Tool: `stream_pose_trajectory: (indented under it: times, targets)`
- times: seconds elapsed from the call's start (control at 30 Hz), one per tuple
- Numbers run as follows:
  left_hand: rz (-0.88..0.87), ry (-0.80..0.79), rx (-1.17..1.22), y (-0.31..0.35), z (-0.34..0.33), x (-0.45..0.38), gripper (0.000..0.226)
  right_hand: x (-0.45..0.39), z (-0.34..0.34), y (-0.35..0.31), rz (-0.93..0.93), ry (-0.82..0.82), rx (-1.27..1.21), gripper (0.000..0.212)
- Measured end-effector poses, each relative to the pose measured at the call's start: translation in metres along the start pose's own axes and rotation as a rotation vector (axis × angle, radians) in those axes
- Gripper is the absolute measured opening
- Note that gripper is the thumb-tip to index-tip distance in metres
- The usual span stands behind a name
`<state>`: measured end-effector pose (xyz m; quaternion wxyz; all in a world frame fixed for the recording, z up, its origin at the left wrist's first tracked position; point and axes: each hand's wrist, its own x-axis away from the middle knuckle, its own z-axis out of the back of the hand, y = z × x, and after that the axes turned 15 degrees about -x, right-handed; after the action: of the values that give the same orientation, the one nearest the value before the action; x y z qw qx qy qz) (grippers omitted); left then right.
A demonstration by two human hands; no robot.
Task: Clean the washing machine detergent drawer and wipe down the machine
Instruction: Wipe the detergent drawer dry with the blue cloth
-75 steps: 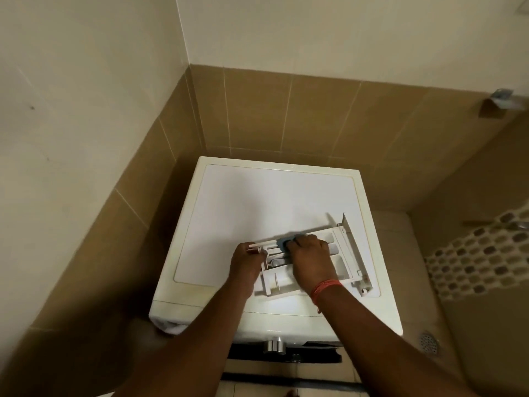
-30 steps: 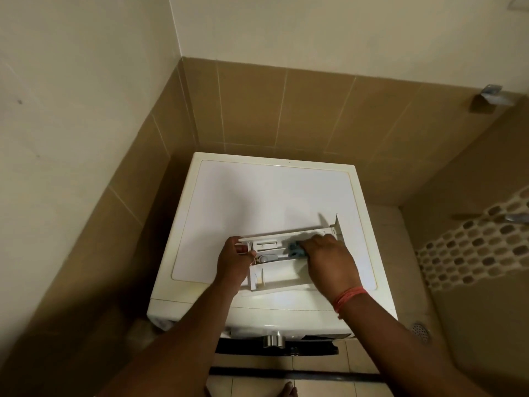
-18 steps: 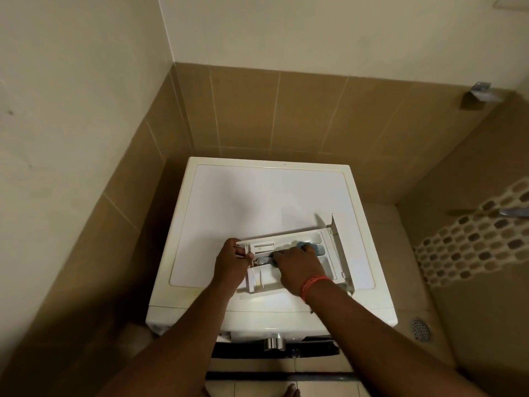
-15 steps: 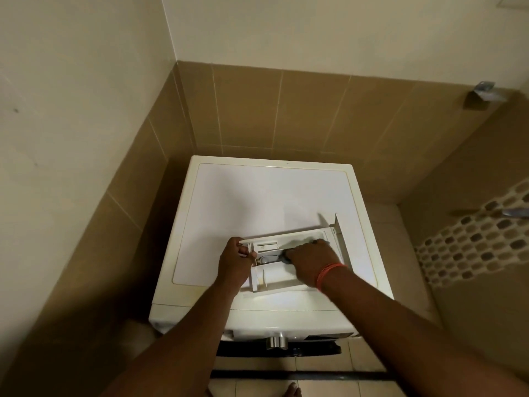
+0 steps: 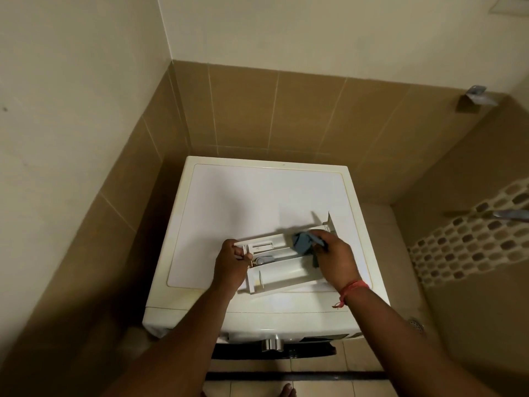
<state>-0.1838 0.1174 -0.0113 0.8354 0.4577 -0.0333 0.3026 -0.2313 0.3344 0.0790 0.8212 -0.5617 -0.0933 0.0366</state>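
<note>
L hand grips drawer end; R hand pinches cloth. Risk: hard wipe could skid drawer off washer top.

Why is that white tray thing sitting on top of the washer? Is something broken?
Nothing looks broken. The detergent drawer lies askew on the washing machine top, out of its slot, for cleaning: left hand grips it, right hand wipes with a blue cloth.

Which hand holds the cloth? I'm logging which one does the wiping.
The right hand, with the red thread at its wrist, grips the blue-grey cloth inside the detergent drawer; the left hand only steadies the drawer's end.
</note>
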Motion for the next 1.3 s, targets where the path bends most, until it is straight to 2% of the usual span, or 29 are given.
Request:
stream_pose_trajectory:
  times: [0.07, 0.13, 0.17, 0.23, 0.37, 0.5, 0.57, 0.7, 0.8, 0.87, 0.97, 1.03, 1.13, 1.2, 1.23, 1.3]
  targets:
    - [0.003, -0.004, 0.008, 0.001, 0.000, 0.001, 0.039, 0.010, 0.005, 0.002, 0.151, 0.089, 0.045, 0.043]
    - [0.000, -0.007, -0.004, 0.003, 0.002, 0.002, 0.041, 0.020, 0.005, 0.014, 0.292, 0.009, 0.295, 0.040]
    - [-0.002, -0.004, -0.014, 0.003, 0.003, 0.003, 0.041, 0.026, 0.001, 0.021, 0.300, -0.057, 0.449, 0.036]
    - [-0.001, -0.002, -0.034, 0.005, 0.003, 0.003, 0.040, 0.034, -0.012, 0.039, 0.285, -0.133, 0.753, 0.029]
    - [-0.021, -0.007, -0.068, 0.005, 0.004, 0.002, 0.038, 0.034, -0.040, 0.031, 0.204, -0.319, 1.197, 0.024]
    - [-0.020, -0.002, -0.091, 0.006, 0.003, 0.003, 0.037, 0.025, -0.061, 0.026, 0.026, -0.492, 1.346, 0.037]
    - [-0.022, 0.007, -0.106, 0.007, 0.003, 0.004, 0.037, 0.022, -0.067, 0.024, 0.050, -0.547, 1.315, 0.035]
    - [-0.021, 0.015, -0.115, 0.008, 0.003, 0.005, 0.038, 0.021, -0.080, 0.013, 0.022, -0.647, 0.941, 0.032]
    - [-0.037, 0.014, -0.123, 0.009, 0.005, 0.006, 0.037, 0.017, -0.081, 0.005, 0.056, -0.694, 0.843, 0.034]
    - [-0.038, 0.000, -0.121, 0.011, 0.005, 0.007, 0.037, 0.011, -0.069, -0.002, 0.021, -0.728, 0.890, 0.032]
    - [-0.024, 0.001, -0.106, 0.013, 0.002, 0.010, 0.035, -0.002, -0.041, -0.022, -0.097, -0.742, 1.096, 0.026]
    - [-0.028, 0.015, -0.093, 0.014, -0.001, 0.012, 0.033, -0.005, -0.029, -0.039, -0.164, -0.794, 1.174, 0.028]
    - [-0.045, 0.026, -0.082, 0.015, 0.001, 0.012, 0.029, -0.008, -0.019, -0.061, -0.180, -0.875, 1.154, 0.035]
    - [-0.051, 0.019, -0.081, 0.014, 0.004, 0.010, 0.031, -0.017, -0.009, -0.068, -0.189, -0.811, 1.049, 0.030]
    - [-0.049, 0.010, -0.086, 0.012, 0.005, 0.010, 0.033, -0.024, -0.004, -0.068, -0.162, -0.719, 0.983, 0.021]
    - [-0.045, 0.008, -0.098, 0.011, 0.005, 0.009, 0.033, -0.039, 0.003, -0.061, 0.010, -0.440, 0.970, 0.025]
